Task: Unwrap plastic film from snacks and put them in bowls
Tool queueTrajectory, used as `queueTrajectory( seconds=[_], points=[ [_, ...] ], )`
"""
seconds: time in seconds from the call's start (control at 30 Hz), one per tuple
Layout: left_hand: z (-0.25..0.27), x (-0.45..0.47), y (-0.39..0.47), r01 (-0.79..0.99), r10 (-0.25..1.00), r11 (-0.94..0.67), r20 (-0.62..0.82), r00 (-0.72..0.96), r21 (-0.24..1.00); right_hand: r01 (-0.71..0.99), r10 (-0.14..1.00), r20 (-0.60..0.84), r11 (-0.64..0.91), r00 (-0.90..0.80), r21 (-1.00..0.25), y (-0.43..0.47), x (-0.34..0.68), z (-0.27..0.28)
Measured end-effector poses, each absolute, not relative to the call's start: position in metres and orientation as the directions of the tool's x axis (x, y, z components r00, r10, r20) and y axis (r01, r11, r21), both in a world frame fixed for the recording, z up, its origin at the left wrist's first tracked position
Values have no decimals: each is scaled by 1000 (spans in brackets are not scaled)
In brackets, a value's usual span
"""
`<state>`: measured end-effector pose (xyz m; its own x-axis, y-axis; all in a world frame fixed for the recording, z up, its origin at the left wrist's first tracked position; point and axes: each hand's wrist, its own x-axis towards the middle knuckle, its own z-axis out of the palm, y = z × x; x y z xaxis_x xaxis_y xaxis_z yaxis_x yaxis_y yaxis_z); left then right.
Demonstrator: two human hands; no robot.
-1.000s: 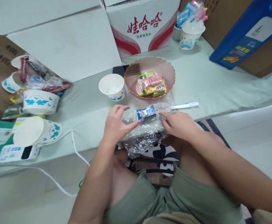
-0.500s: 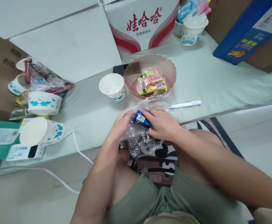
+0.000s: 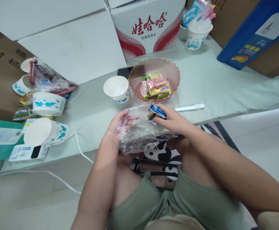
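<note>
My right hand grips a small blue snack packet between thumb and fingers. A brown side of the packet faces left. A sheet of clear plastic film lies beneath both hands and hangs over the table's front edge. On the left, my left hand has its fingers stretched out and apart, with the film bunched against its palm and fingers. Just beyond the hands stands a pink ribbed bowl holding several wrapped snacks. A white paper cup is left of the bowl.
Right of the film lies a white plastic stick. Paper cups, packets and a white device with a cable crowd the left side. Cartons back the table. A blue container leans at the right.
My hands have moved apart. The right hand has lifted and turned the blue packet to the right, while my left hand has opened away from it. The film is more spread out.
</note>
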<state>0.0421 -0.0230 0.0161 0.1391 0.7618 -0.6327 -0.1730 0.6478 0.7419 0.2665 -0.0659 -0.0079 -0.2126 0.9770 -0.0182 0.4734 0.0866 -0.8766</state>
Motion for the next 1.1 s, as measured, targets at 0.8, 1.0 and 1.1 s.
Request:
queueTrajectory(
  seconds=[0.8, 1.0, 1.1],
  points=[
    [14, 36, -14, 144, 705, 452, -452, 547, 880, 662, 875, 451, 443, -173, -605, -62, 291, 38],
    [21, 36, -26, 249, 473, 447, -463, 750, 859, 677, 877, 209, 470, -433, -567, -77, 278, 10],
    [14, 36, -27, 340, 664, 190, -376, 647, 921, 722, 956, 88, 270, -280, -638, -70, 285, 16]
  ],
)
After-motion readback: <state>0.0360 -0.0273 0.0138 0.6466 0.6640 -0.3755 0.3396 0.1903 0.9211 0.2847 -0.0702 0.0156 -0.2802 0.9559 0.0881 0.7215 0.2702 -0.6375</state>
